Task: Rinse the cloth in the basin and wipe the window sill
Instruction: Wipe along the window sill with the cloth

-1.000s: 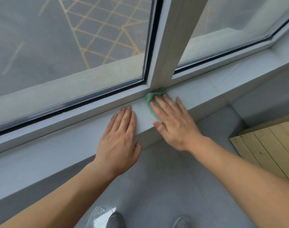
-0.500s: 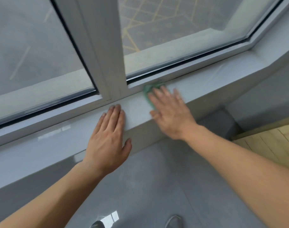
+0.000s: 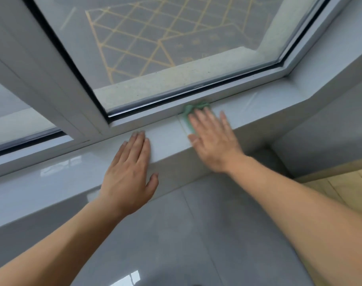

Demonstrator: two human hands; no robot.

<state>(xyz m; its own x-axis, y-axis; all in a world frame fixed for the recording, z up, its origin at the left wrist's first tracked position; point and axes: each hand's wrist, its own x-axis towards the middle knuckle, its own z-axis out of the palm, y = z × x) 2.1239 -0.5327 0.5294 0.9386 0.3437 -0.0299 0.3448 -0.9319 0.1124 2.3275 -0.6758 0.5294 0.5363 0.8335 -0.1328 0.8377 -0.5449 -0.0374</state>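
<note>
A green cloth (image 3: 188, 115) lies on the white window sill (image 3: 167, 141), pushed against the bottom of the window frame. My right hand (image 3: 214, 141) presses flat on the cloth with fingers spread, covering most of it. To its left, my left hand (image 3: 130, 174) rests flat on the sill's front edge and holds nothing. No basin is in view.
A thick white mullion (image 3: 46, 79) rises at the left, beside the large pane (image 3: 176, 38). The sill runs right to a corner (image 3: 299, 89) at a grey wall. Below lies a grey tiled floor (image 3: 176, 244); wooden boards (image 3: 340, 188) sit at the right.
My right hand has slid the cloth to the right along the sill, away from the mullion. My left hand has followed rightwards on the sill's edge, and the view has shifted right.
</note>
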